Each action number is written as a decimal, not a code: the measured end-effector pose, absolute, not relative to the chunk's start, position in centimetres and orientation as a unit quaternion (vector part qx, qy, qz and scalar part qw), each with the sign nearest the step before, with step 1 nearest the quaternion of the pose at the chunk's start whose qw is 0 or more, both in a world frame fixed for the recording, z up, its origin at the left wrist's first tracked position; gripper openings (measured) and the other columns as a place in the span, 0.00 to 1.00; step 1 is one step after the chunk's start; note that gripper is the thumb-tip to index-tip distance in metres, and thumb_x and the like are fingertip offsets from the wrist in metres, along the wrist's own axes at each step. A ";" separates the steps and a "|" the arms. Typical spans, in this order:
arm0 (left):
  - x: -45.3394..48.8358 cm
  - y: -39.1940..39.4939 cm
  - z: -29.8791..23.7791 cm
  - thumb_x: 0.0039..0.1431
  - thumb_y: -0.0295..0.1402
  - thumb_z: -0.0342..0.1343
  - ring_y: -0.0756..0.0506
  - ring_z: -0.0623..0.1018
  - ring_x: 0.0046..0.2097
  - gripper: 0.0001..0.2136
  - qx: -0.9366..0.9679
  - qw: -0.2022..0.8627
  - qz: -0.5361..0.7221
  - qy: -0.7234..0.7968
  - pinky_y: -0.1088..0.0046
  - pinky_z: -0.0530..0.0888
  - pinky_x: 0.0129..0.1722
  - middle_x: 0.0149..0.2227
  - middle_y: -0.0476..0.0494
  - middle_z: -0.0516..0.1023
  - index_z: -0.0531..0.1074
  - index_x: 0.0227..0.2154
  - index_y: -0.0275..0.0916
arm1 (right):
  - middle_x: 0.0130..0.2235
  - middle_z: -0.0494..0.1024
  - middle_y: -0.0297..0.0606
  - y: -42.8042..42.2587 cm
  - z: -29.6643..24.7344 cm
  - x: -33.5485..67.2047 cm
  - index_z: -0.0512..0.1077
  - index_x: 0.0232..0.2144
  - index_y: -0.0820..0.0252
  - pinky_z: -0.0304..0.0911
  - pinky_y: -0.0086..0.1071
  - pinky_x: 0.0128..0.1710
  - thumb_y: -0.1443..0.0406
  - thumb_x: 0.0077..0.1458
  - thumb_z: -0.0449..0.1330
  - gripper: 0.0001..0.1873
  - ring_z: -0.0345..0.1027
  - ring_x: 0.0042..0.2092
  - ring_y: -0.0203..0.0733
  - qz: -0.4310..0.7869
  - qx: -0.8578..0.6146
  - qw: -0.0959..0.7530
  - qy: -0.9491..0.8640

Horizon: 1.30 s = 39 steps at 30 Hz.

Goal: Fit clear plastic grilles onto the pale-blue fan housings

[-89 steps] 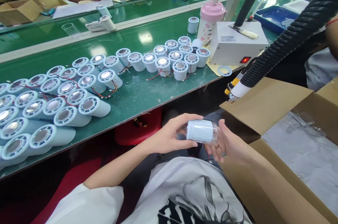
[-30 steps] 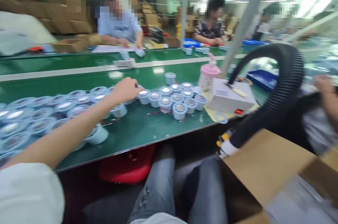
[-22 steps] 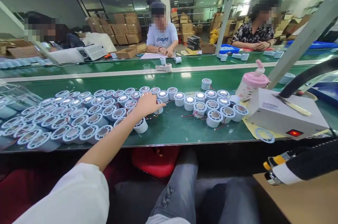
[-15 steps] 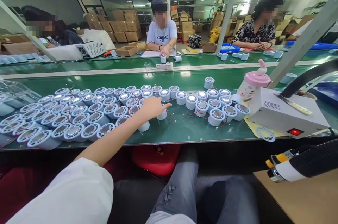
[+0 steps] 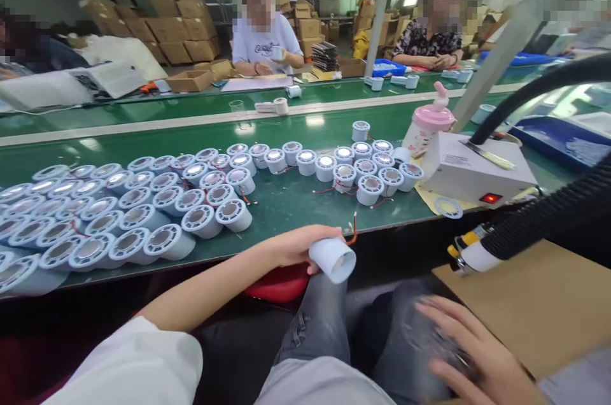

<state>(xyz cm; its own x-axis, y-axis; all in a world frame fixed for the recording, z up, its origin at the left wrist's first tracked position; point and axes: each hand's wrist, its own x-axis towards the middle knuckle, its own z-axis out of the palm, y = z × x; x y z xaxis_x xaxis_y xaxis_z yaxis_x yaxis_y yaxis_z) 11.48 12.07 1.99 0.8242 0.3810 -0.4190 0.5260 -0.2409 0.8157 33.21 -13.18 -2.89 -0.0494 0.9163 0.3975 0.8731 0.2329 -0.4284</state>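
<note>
My left hand (image 5: 292, 246) is closed round a white plastic cylinder (image 5: 333, 258) with red and black wires, held just below the front edge of the green bench (image 5: 286, 204), over my lap. My right hand (image 5: 470, 354) is low at the right beside the cardboard box (image 5: 534, 309). It is blurred, with fingers curved over a hazy clear shape I cannot make out. Several more white cylinders with metal faces (image 5: 143, 214) lie in rows on the bench to the left, and another cluster (image 5: 363, 169) stands to the right.
A white box machine with a red switch (image 5: 475, 169), a pink bottle (image 5: 427, 125) and a loose white ring (image 5: 447, 206) sit at the right. A black ribbed hose (image 5: 548, 214) ends in a nozzle (image 5: 465, 253) over the box. Other people work across the far belt.
My left hand has taken a cylinder from the rows and pulled it back to my lap. My right hand has come into view at the lower right. The camera has tilted down.
</note>
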 end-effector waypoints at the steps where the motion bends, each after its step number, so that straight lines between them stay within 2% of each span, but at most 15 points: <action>1: 12.3 10.9 1.4 0.62 0.55 0.30 0.51 0.69 0.21 0.32 0.769 0.577 -0.093 0.260 0.77 0.65 0.17 0.26 0.44 0.73 0.70 0.40 0.33 | 0.52 0.71 0.47 -12.3 -2.6 32.2 0.66 0.56 0.53 0.72 0.37 0.42 0.60 0.62 0.55 0.20 0.71 0.48 0.49 0.011 -0.608 0.291 -0.739; 3: 13.7 9.2 0.7 0.60 0.58 0.35 0.52 0.68 0.21 0.32 0.736 0.628 -0.142 0.210 0.78 0.64 0.17 0.25 0.45 0.72 0.71 0.39 0.34 | 0.54 0.69 0.51 -10.4 -2.0 30.6 0.65 0.58 0.54 0.71 0.47 0.43 0.65 0.60 0.57 0.23 0.68 0.49 0.57 -0.046 -0.609 0.263 -0.747; 5: 14.6 8.0 0.8 0.58 0.56 0.47 0.52 0.70 0.24 0.26 0.718 0.651 -0.178 0.171 0.79 0.65 0.19 0.29 0.46 0.73 0.71 0.39 0.36 | 0.55 0.67 0.53 -9.0 -1.5 29.9 0.69 0.54 0.56 0.70 0.52 0.42 0.70 0.56 0.58 0.22 0.67 0.49 0.61 -0.057 -0.648 0.232 -0.724; 7: 15.1 7.5 1.3 0.57 0.48 0.55 0.50 0.72 0.31 0.18 0.750 0.626 -0.160 0.141 0.78 0.69 0.27 0.33 0.47 0.74 0.72 0.39 0.38 | 0.55 0.67 0.52 -8.5 -1.1 30.0 0.75 0.43 0.59 0.69 0.51 0.42 0.73 0.53 0.59 0.14 0.66 0.50 0.61 -0.008 -0.675 0.223 -0.704; 10: 15.3 6.8 1.8 0.57 0.41 0.58 0.47 0.73 0.40 0.12 0.843 0.521 -0.048 0.122 0.73 0.69 0.40 0.39 0.46 0.74 0.73 0.39 0.39 | 0.54 0.68 0.47 -9.2 -0.8 30.6 0.74 0.31 0.59 0.69 0.45 0.45 0.72 0.51 0.63 0.05 0.66 0.51 0.56 0.151 -0.681 0.272 -0.663; 12: 15.3 6.3 1.3 0.54 0.42 0.61 0.46 0.72 0.42 0.15 0.868 0.480 0.022 0.122 0.71 0.69 0.42 0.41 0.44 0.73 0.72 0.41 0.39 | 0.52 0.68 0.44 -9.8 -0.6 30.7 0.72 0.30 0.58 0.68 0.41 0.45 0.68 0.55 0.62 0.02 0.67 0.51 0.51 0.248 -0.679 0.320 -0.612; 16: 15.3 5.7 -1.3 0.40 0.48 0.69 0.44 0.72 0.41 0.31 0.864 0.478 0.109 0.114 0.68 0.71 0.42 0.40 0.44 0.69 0.71 0.48 0.41 | 0.46 0.70 0.41 -10.1 -0.6 30.5 0.70 0.25 0.58 0.66 0.35 0.40 0.63 0.61 0.56 0.12 0.69 0.46 0.44 0.302 -0.681 0.413 -0.524; 19: 15.2 5.8 -3.0 0.40 0.47 0.70 0.42 0.72 0.44 0.33 0.867 0.476 0.121 0.080 0.64 0.72 0.45 0.42 0.41 0.68 0.72 0.50 0.42 | 0.42 0.72 0.41 -9.9 -1.0 30.6 0.67 0.19 0.59 0.65 0.32 0.35 0.62 0.57 0.61 0.15 0.69 0.43 0.44 0.342 -0.675 0.481 -0.443; 22: 15.1 5.9 -3.3 0.41 0.43 0.71 0.38 0.70 0.53 0.33 0.857 0.500 0.112 0.049 0.58 0.70 0.53 0.51 0.36 0.67 0.71 0.52 0.43 | 0.40 0.75 0.41 -9.9 -1.4 31.2 0.67 0.17 0.59 0.66 0.33 0.39 0.62 0.54 0.64 0.16 0.69 0.45 0.46 0.389 -0.652 0.533 -0.374; 24: 15.1 5.7 -2.9 0.45 0.39 0.69 0.37 0.70 0.56 0.33 0.826 0.555 0.090 0.049 0.58 0.71 0.53 0.55 0.36 0.67 0.67 0.55 0.44 | 0.41 0.76 0.41 -9.9 -1.5 31.6 0.69 0.17 0.59 0.68 0.35 0.40 0.61 0.53 0.65 0.17 0.70 0.46 0.47 0.416 -0.631 0.562 -0.336; 26: 15.1 5.4 -2.4 0.48 0.35 0.67 0.39 0.72 0.54 0.32 0.777 0.622 0.064 0.073 0.61 0.74 0.50 0.55 0.37 0.69 0.65 0.57 0.44 | 0.42 0.77 0.42 -10.0 -1.6 31.9 0.71 0.18 0.58 0.69 0.37 0.41 0.59 0.54 0.65 0.16 0.71 0.46 0.48 0.434 -0.606 0.583 -0.324; 29: 15.0 4.9 -2.0 0.48 0.32 0.67 0.43 0.75 0.50 0.32 0.686 0.714 0.039 0.131 0.63 0.75 0.49 0.53 0.37 0.71 0.63 0.57 0.41 | 0.52 0.75 0.42 -10.5 -1.5 31.9 0.78 0.31 0.54 0.67 0.43 0.51 0.61 0.51 0.68 0.05 0.67 0.55 0.53 0.392 -0.605 0.547 -0.425; 32: 14.9 4.8 -2.0 0.48 0.32 0.67 0.45 0.76 0.46 0.33 0.620 0.769 0.024 0.153 0.66 0.76 0.44 0.52 0.37 0.72 0.62 0.56 0.40 | 0.58 0.70 0.40 -11.2 -1.6 31.6 0.75 0.46 0.49 0.61 0.46 0.58 0.66 0.49 0.69 0.20 0.63 0.59 0.53 0.291 -0.634 0.471 -0.540; 35: 14.7 5.1 -1.5 0.49 0.34 0.67 0.46 0.76 0.43 0.34 0.615 0.777 -0.005 0.136 0.70 0.77 0.36 0.55 0.36 0.69 0.61 0.59 0.44 | 0.56 0.72 0.39 -11.8 -1.7 31.4 0.72 0.47 0.49 0.62 0.44 0.58 0.67 0.52 0.67 0.20 0.65 0.58 0.50 0.269 -0.636 0.468 -0.552; 39: 14.5 5.4 -0.6 0.47 0.32 0.69 0.42 0.75 0.51 0.38 0.674 0.731 0.004 0.102 0.67 0.75 0.47 0.58 0.37 0.69 0.60 0.61 0.45 | 0.54 0.74 0.38 -12.0 -1.5 31.4 0.70 0.48 0.49 0.67 0.40 0.54 0.64 0.53 0.68 0.20 0.68 0.54 0.48 0.365 -0.604 0.503 -0.498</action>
<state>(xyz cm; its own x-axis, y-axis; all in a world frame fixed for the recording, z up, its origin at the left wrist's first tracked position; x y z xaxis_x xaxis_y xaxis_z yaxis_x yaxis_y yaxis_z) 14.48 5.41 -0.62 0.9792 0.1436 -0.1436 0.1314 0.0906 0.9872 31.44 -11.96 -1.51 0.2376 0.9695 0.0607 0.2351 0.0033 -0.9720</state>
